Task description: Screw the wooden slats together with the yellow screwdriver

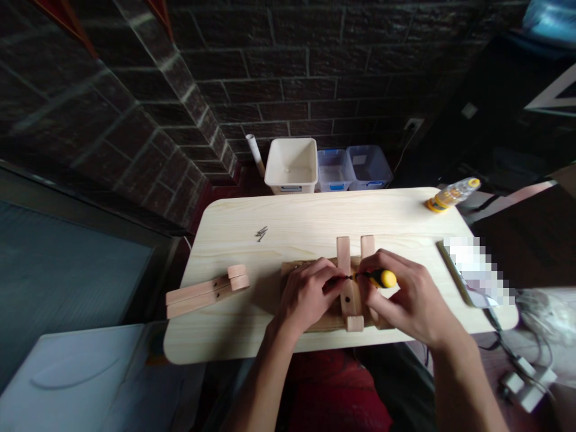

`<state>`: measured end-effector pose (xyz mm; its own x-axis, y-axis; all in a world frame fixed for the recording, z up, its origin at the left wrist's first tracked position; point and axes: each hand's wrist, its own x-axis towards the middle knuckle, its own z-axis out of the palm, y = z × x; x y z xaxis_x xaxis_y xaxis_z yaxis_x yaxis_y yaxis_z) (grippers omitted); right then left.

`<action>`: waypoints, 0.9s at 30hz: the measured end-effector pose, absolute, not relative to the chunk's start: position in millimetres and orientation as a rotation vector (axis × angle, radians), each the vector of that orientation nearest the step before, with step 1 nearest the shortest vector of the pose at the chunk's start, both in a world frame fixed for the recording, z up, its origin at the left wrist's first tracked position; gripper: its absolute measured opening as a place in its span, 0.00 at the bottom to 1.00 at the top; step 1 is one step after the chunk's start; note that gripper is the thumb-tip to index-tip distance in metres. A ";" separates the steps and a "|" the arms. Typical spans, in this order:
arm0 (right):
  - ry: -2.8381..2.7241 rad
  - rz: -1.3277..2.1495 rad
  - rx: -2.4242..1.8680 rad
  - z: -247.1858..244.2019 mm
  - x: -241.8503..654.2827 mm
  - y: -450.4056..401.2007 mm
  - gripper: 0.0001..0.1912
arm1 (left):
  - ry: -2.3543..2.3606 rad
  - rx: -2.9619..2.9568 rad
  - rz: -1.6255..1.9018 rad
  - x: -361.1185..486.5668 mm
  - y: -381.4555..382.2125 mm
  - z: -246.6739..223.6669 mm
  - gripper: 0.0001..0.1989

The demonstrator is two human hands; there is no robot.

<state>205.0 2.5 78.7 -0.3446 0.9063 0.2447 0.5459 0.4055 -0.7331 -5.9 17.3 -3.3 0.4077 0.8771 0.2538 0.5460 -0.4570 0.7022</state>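
Observation:
My right hand [407, 294] is closed round a screwdriver [387, 278] with a yellow and black handle, its shaft pointing left. My left hand [310, 294] has thumb and forefinger pinched close to the screwdriver's tip; whatever sits between them is too small to make out. Below both hands lies a brown wooden board [327, 325]. A pale wooden strip [344, 255] with a dark hole and a short block at its near end rests across this board. Parallel to it, another wooden strip [368, 245] is partly covered by my right hand.
Several loose screws [261, 233] lie on the light wooden table [306, 222]. Two more wooden strips with end blocks [198, 296] are at left. A clear, yellow-capped container [452, 195] and a pixelated device [472, 270] are at right. Bins [292, 187] stand behind the table.

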 end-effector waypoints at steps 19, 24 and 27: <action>-2.013 1.030 -1.122 97.5 189.7 7.9 0.13 | 1.276 2.221 0.825 -7.4 16.5 -2.5 0.05; -1.931 1.113 -1.137 98.8 191.9 4.0 0.18 | 1.249 2.164 0.856 -6.5 16.7 -3.2 0.04; -1.923 1.112 -1.134 100.4 190.6 3.1 0.21 | 1.252 2.153 0.865 -6.2 17.1 -4.0 0.03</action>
<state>190.6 3.1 100.4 -0.4262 0.8990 0.1005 0.3613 0.2710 -0.8922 -6.2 17.1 -4.0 0.3756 0.8859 0.2724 0.5682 -0.4523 0.6875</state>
